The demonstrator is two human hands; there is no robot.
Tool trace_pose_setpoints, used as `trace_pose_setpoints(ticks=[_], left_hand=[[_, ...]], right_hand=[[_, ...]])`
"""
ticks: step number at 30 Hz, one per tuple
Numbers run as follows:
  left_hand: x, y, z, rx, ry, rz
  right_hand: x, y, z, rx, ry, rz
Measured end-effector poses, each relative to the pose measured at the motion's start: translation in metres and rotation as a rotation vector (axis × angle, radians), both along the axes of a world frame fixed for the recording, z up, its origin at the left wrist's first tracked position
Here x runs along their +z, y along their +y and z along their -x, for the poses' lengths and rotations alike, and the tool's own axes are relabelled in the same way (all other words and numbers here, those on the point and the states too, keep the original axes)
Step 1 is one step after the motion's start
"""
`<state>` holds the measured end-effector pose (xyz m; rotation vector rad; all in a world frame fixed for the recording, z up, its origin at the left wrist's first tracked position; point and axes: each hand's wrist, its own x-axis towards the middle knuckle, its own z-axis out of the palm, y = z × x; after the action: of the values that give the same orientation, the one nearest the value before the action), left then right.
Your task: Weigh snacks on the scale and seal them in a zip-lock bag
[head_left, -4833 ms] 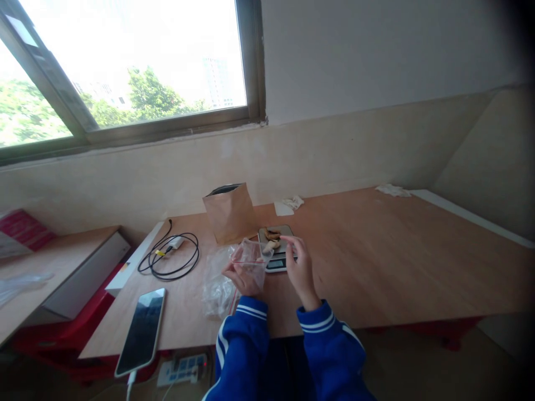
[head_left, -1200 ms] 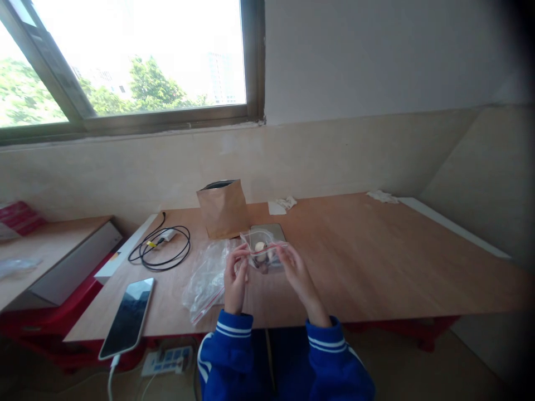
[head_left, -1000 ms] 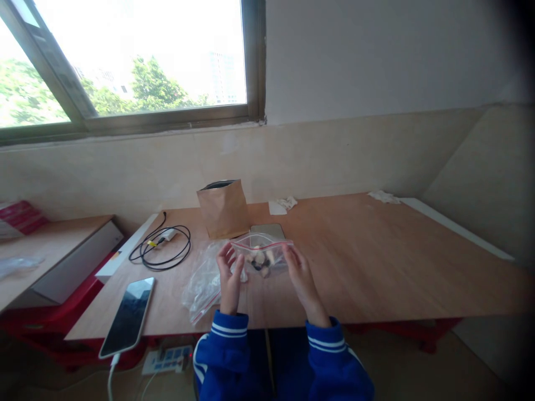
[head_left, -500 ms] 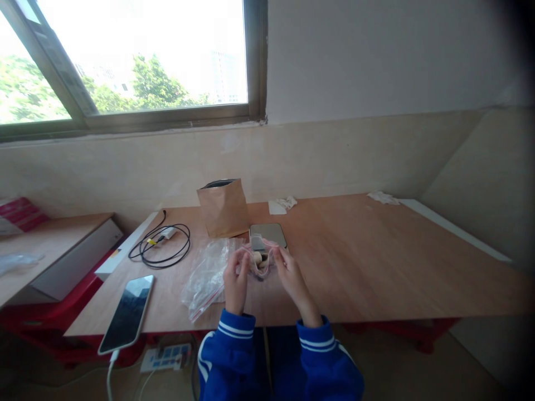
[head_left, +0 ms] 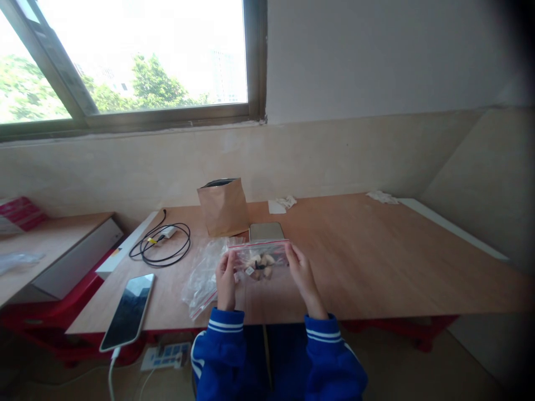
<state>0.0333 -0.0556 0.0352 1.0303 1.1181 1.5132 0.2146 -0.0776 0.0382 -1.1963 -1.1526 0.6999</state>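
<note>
Zip bag (head_left: 259,260) with pale food pieces held up above wooden surface (head_left: 376,262), stretched between left hand (head_left: 225,277) and right hand (head_left: 301,273), fingers clamped on both top corners. Best: keep red seal strip level, pinch along full length, contents low. Kitchen scale (head_left: 266,230) just behind.

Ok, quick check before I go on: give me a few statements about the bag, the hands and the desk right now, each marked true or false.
1. Both hands hold the small clear bag, the left hand at one end and the right hand at the other. True.
2. The bag is empty. False: pale and dark pieces show inside it.
3. The brown paper bag stands upright behind the hands. True.
4. The phone lies to the right of the hands. False: it lies to their left, near the desk's front edge.
5. The coiled black cable rests on the scale. False: it lies on the desk, left of the paper bag.
</note>
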Motion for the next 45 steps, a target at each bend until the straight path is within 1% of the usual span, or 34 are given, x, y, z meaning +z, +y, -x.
trace_pose_setpoints(ticks=[3,7,13,18,20,24,27,31,36,40,45], left_hand=[[-0.001,0.000,-0.001,-0.036,-0.020,0.038],[-0.002,-0.001,-0.001,-0.051,-0.031,0.019],[-0.008,0.002,0.000,-0.062,0.137,-0.042],[-0.010,0.001,-0.005,-0.119,0.265,-0.090],[-0.011,0.002,-0.005,-0.094,0.297,-0.125],[-0.015,0.004,0.001,-0.010,0.288,-0.134],[-0.017,0.006,0.005,-0.020,0.281,-0.128],[-0.018,0.006,0.005,-0.023,0.315,-0.128],[-0.018,0.004,0.004,0.040,0.410,-0.117],[-0.017,0.002,0.004,0.084,0.471,-0.065],[-0.017,0.002,0.003,0.137,0.521,-0.052]], right_hand=[[-0.008,0.001,-0.009,0.032,0.031,0.044],[-0.019,0.003,-0.020,0.049,0.104,0.060],[-0.028,0.005,-0.024,0.042,0.107,0.090],[-0.029,0.008,-0.018,0.117,0.050,0.023],[-0.029,0.009,-0.018,0.093,0.058,0.010],[-0.033,0.010,-0.024,-0.065,0.122,0.009],[-0.036,0.010,-0.030,-0.113,0.143,0.010],[-0.039,0.009,-0.034,-0.129,0.129,0.018],[-0.039,0.005,-0.036,-0.109,0.082,0.023],[-0.036,0.003,-0.033,-0.127,0.003,0.021],[-0.034,0.005,-0.026,-0.102,0.035,-0.005]])
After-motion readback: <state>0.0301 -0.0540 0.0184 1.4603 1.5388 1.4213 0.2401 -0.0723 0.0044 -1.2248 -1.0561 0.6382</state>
